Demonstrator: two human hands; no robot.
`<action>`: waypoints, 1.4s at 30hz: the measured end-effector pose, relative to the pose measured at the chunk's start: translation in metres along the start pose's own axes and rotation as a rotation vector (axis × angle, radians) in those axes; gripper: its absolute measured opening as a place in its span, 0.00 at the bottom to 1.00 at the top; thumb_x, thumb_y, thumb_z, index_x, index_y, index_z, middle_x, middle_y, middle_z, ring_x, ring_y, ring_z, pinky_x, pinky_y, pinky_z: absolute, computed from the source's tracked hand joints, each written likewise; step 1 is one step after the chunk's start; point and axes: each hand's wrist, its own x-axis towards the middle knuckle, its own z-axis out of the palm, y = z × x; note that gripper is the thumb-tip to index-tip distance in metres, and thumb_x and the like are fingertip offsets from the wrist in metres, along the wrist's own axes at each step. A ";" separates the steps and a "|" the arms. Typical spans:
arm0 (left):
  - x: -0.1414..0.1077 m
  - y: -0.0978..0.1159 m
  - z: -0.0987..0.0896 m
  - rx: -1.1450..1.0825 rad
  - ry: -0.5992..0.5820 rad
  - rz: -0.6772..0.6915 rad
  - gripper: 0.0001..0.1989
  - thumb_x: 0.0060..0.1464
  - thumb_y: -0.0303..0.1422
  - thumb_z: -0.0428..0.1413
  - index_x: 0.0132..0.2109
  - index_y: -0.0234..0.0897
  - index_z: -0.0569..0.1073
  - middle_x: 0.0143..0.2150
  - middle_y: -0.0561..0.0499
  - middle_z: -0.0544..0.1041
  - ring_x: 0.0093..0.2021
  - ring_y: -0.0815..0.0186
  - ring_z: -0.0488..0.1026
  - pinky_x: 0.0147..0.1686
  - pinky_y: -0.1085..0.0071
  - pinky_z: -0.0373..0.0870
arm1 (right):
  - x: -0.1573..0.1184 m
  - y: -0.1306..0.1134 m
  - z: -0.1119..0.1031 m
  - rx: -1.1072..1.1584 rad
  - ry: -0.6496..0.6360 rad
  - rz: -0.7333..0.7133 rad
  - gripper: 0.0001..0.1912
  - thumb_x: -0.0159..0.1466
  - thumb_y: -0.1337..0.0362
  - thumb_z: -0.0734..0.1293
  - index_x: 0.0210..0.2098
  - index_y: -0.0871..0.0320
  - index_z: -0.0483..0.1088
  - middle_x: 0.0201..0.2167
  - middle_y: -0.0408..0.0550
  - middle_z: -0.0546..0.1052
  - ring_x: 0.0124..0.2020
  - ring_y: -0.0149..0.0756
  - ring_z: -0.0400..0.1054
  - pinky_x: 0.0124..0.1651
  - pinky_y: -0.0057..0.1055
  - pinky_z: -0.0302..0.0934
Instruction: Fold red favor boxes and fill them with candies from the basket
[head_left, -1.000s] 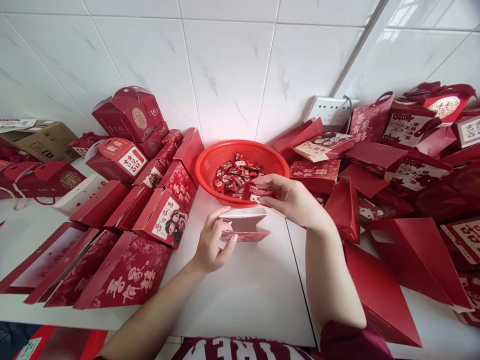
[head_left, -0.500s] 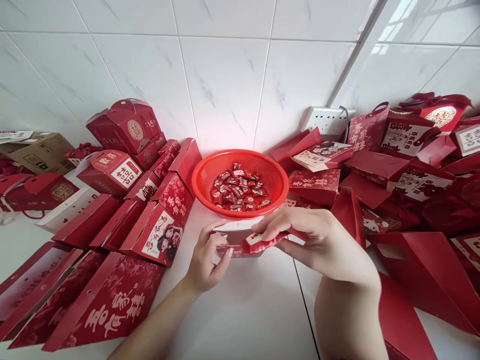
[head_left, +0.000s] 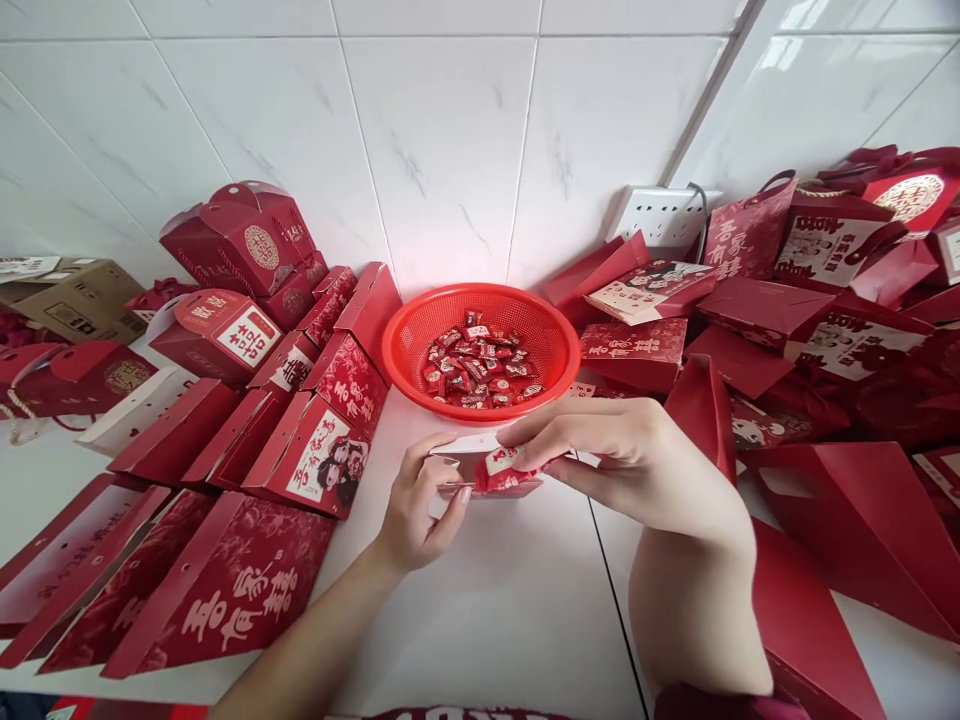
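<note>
My left hand pinches the left side of a small red box just in front of a red plastic basket. A red-and-white wrapped candy is held in the fingers of my right hand, over the open top of that box. Several more wrapped candies lie in the basket. The inside of the box is mostly hidden by the candy and my fingers.
Rows of red boxes stand at the left, with a brown carton behind. Red bags and boxes are heaped at the right. A white power strip leans on the tiled wall.
The candy in my right hand has shifted slightly left and tilted over the box. My camera view has dipped a little, so a dark red garment edge now shows at the bottom.
</note>
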 end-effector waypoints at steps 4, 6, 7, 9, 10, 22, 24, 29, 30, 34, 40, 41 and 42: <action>-0.004 0.005 0.002 0.053 0.027 0.020 0.11 0.51 0.23 0.56 0.42 0.37 0.66 0.58 0.39 0.64 0.60 0.52 0.64 0.54 0.54 0.69 | -0.002 -0.002 0.000 -0.040 0.027 0.031 0.10 0.66 0.71 0.66 0.46 0.55 0.72 0.43 0.47 0.78 0.45 0.36 0.72 0.48 0.31 0.68; -0.006 0.006 0.004 0.082 0.041 0.030 0.12 0.50 0.24 0.56 0.42 0.37 0.67 0.60 0.38 0.63 0.61 0.51 0.62 0.53 0.53 0.68 | -0.003 -0.003 0.001 -0.053 0.053 0.079 0.12 0.66 0.70 0.65 0.49 0.55 0.70 0.45 0.49 0.76 0.44 0.36 0.72 0.44 0.29 0.69; -0.006 0.006 0.005 0.092 0.047 0.030 0.12 0.50 0.24 0.56 0.43 0.37 0.66 0.61 0.38 0.62 0.61 0.51 0.62 0.53 0.53 0.69 | -0.004 -0.003 0.001 -0.040 0.068 0.113 0.12 0.67 0.69 0.64 0.50 0.55 0.69 0.46 0.50 0.76 0.42 0.36 0.73 0.40 0.28 0.70; -0.006 0.007 0.006 0.096 0.055 0.017 0.12 0.51 0.25 0.56 0.43 0.38 0.66 0.64 0.38 0.58 0.61 0.51 0.62 0.53 0.53 0.68 | -0.006 -0.002 0.002 0.025 0.098 0.197 0.15 0.68 0.68 0.62 0.54 0.53 0.65 0.44 0.49 0.75 0.36 0.33 0.73 0.29 0.24 0.69; -0.006 0.007 0.006 0.086 0.052 0.002 0.12 0.51 0.25 0.56 0.43 0.38 0.66 0.65 0.38 0.57 0.62 0.51 0.61 0.53 0.53 0.68 | -0.006 -0.002 0.003 0.062 0.114 0.236 0.16 0.69 0.67 0.62 0.55 0.52 0.64 0.43 0.49 0.75 0.33 0.31 0.73 0.24 0.22 0.67; 0.001 0.010 0.000 -0.070 -0.009 -0.138 0.07 0.56 0.27 0.54 0.43 0.38 0.67 0.56 0.40 0.65 0.59 0.54 0.62 0.52 0.56 0.67 | 0.003 0.005 0.002 0.065 0.117 -0.054 0.11 0.64 0.75 0.64 0.40 0.55 0.74 0.47 0.50 0.73 0.49 0.37 0.70 0.49 0.33 0.68; 0.000 0.009 0.000 -0.058 -0.021 -0.150 0.07 0.56 0.27 0.54 0.43 0.38 0.68 0.52 0.41 0.68 0.56 0.55 0.64 0.48 0.59 0.69 | 0.006 0.007 0.003 0.072 0.113 -0.103 0.13 0.63 0.77 0.63 0.37 0.55 0.75 0.48 0.50 0.72 0.50 0.37 0.69 0.50 0.34 0.67; -0.002 0.007 -0.001 -0.045 0.000 -0.165 0.05 0.62 0.29 0.48 0.42 0.39 0.68 0.53 0.42 0.69 0.55 0.58 0.67 0.48 0.59 0.70 | 0.009 0.011 0.006 0.117 0.127 -0.098 0.11 0.65 0.74 0.64 0.31 0.56 0.76 0.48 0.51 0.72 0.47 0.37 0.70 0.48 0.34 0.68; -0.002 0.007 -0.001 -0.048 0.009 -0.162 0.08 0.64 0.29 0.45 0.40 0.39 0.69 0.54 0.42 0.69 0.55 0.58 0.67 0.49 0.59 0.70 | 0.009 0.011 0.006 0.117 0.137 -0.085 0.11 0.65 0.73 0.64 0.30 0.56 0.76 0.47 0.51 0.73 0.46 0.37 0.71 0.47 0.33 0.68; -0.005 0.008 0.000 -0.057 0.041 -0.068 0.10 0.63 0.29 0.44 0.36 0.38 0.69 0.47 0.43 0.72 0.55 0.57 0.67 0.46 0.59 0.72 | 0.001 0.009 0.004 0.131 0.258 -0.051 0.09 0.65 0.70 0.65 0.30 0.56 0.76 0.45 0.50 0.77 0.43 0.38 0.73 0.43 0.34 0.69; -0.007 0.007 0.001 -0.094 -0.013 0.042 0.04 0.58 0.30 0.49 0.37 0.39 0.68 0.57 0.41 0.67 0.55 0.55 0.68 0.43 0.59 0.75 | -0.010 0.002 -0.011 0.230 0.064 -0.075 0.10 0.65 0.72 0.64 0.30 0.54 0.74 0.31 0.44 0.77 0.28 0.30 0.70 0.30 0.26 0.64; -0.006 0.007 0.001 -0.100 -0.015 0.052 0.03 0.58 0.29 0.49 0.37 0.38 0.68 0.58 0.41 0.66 0.56 0.55 0.68 0.45 0.57 0.75 | -0.010 0.002 -0.012 0.178 -0.044 -0.059 0.11 0.65 0.74 0.62 0.31 0.55 0.73 0.30 0.43 0.76 0.28 0.29 0.70 0.31 0.25 0.63; -0.005 0.008 0.000 -0.095 -0.012 0.058 0.03 0.58 0.29 0.49 0.37 0.38 0.68 0.59 0.41 0.66 0.57 0.54 0.67 0.46 0.56 0.74 | -0.008 0.002 -0.012 0.103 -0.137 -0.029 0.13 0.65 0.76 0.61 0.31 0.56 0.73 0.29 0.43 0.76 0.28 0.28 0.69 0.32 0.25 0.62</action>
